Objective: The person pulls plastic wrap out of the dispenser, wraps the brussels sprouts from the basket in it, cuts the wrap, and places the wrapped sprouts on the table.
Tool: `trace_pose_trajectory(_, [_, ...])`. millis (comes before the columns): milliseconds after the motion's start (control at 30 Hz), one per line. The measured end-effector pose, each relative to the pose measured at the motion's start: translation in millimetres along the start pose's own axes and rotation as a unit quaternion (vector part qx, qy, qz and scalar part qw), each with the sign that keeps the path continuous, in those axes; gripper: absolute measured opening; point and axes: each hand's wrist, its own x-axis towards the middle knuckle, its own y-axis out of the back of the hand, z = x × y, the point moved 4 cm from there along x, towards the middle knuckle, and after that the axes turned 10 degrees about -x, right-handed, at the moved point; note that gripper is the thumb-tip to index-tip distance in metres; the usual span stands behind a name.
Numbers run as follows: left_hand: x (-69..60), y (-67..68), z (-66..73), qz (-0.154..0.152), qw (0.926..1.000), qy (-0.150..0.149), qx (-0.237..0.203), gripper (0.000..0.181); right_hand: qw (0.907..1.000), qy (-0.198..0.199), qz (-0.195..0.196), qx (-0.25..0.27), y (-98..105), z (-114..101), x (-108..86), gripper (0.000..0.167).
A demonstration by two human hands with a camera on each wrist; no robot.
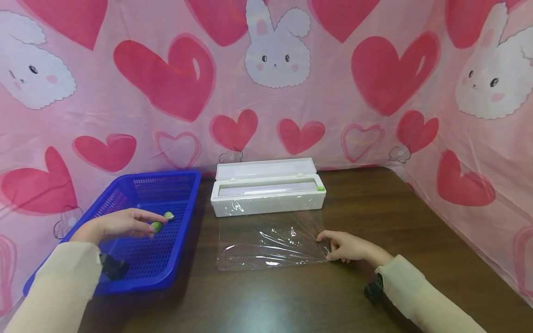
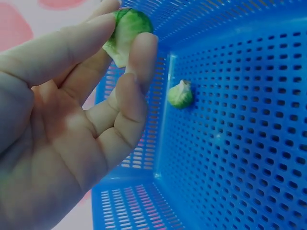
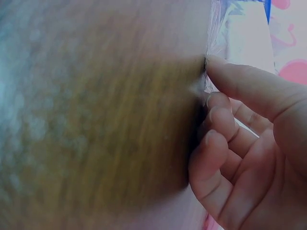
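Note:
My left hand (image 1: 125, 224) is over the blue basket (image 1: 168, 273), pinching a small green sprout (image 1: 156, 226) between thumb and fingers; the left wrist view shows the held sprout (image 2: 130, 31) close up. Another sprout (image 1: 168, 215) lies in the basket, also visible in the left wrist view (image 2: 181, 95). My right hand (image 1: 351, 246) pinches the right edge of a clear plastic film sheet (image 1: 270, 243), which stretches from the white dispenser box (image 1: 268, 202) over the table and creases toward the fingers. In the right wrist view, the right hand (image 3: 249, 129) has its fingers curled at the film's edge.
The dispenser's lid (image 1: 266, 169) stands raised at the back, with a green slider (image 1: 320, 188) at the box's right end. A brown wooden table (image 1: 266, 300) lies beneath everything. Pink cloth (image 1: 333, 92) with hearts and rabbits hangs behind and at the right.

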Motion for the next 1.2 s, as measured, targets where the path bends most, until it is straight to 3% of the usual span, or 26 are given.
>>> trace_pose_trajectory(367, [5.9, -5.7, 23.0, 0.051, 0.9978, -0.039, 0.014, 0.037, 1.0, 0.0, 0.001, -0.002, -1.0, 0.6, -1.1, 0.044])
trace_pose_trajectory(567, [12.3, -15.5, 40.8, 0.11, 0.9915, -0.049, 0.05, 0.045, 1.0, 0.001, -0.001, -0.003, -0.8, 0.4, -1.2, 0.043])
trace_pose_trajectory(700, [19.0, -26.2, 54.8, 0.139, 0.9853, -0.062, 0.076, 0.045, 1.0, 0.003, -0.001, -0.004, -0.5, 0.0, -1.0, 0.043])
trace_pose_trajectory(967, [34.0, -53.5, 81.3, 0.143, 0.9815, -0.084, 0.095, 0.043, 0.9999, 0.01, 0.001, -0.007, -0.6, 0.2, -0.5, 0.042])
trace_pose_trajectory(1067, [38.9, -62.7, 87.1, 0.149, 0.9802, -0.089, 0.095, 0.042, 0.9999, 0.015, 0.002, -0.006, -0.5, -0.3, -0.3, 0.042])
trace_pose_trajectory(1200, [47.4, -78.5, 93.6, 0.157, 0.9772, -0.124, 0.072, 0.038, 0.9999, 0.016, 0.0, -0.001, 0.1, -0.9, -0.9, 0.042])
